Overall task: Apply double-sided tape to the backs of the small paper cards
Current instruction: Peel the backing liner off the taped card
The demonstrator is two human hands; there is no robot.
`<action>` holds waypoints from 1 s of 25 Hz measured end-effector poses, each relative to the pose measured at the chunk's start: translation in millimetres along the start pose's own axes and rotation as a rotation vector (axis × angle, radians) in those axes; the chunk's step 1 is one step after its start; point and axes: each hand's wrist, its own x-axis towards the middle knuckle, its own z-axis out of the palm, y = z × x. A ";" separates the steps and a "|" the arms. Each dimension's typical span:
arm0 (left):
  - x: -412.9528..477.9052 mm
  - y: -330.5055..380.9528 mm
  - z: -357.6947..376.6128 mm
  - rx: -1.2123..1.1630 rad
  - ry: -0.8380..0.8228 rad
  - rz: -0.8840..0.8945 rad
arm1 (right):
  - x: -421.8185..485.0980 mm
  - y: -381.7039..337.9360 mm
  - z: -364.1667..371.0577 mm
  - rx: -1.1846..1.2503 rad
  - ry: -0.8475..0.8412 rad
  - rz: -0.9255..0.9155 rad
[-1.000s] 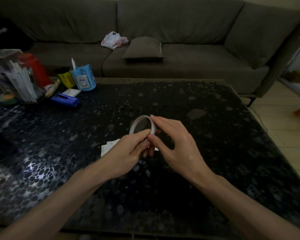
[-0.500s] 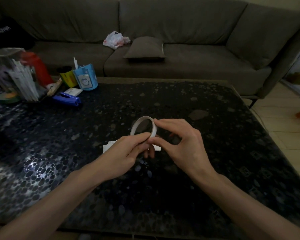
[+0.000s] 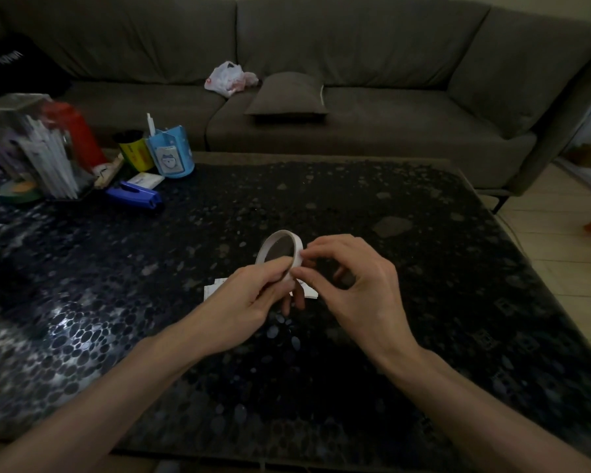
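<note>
A white roll of double-sided tape (image 3: 273, 241) stands on edge above the middle of the dark table. My left hand (image 3: 243, 302) grips its lower rim between thumb and fingers. My right hand (image 3: 359, 288) pinches the roll's right edge with thumb and forefinger, its other fingers curled. Small white paper cards (image 3: 212, 289) lie flat on the table beneath my hands; only their left and right corners show, the rest is hidden.
The pebble-patterned table (image 3: 406, 268) holds clutter at its far left: a blue stapler (image 3: 135, 196), a blue pen cup (image 3: 171, 153), a yellow can (image 3: 135, 150), a clear box of sticks (image 3: 45, 151), a green tape roll (image 3: 17, 191). A grey sofa (image 3: 355, 107) runs behind.
My right hand's fingers have curled from spread into a pinch on the roll's right edge. The roll and my left hand have hardly moved.
</note>
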 end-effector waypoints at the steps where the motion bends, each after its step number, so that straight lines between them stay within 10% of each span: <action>1: 0.4 -0.4 0.3 -0.003 0.000 -0.005 | -0.1 -0.4 0.0 0.012 -0.007 0.017; 20: 3.6 9.9 0.0 -0.078 0.142 -0.088 | 9.1 4.2 2.3 0.316 -0.086 0.349; 25: 3.4 6.1 0.0 -0.054 0.144 -0.109 | 4.8 3.0 1.0 0.152 -0.160 0.168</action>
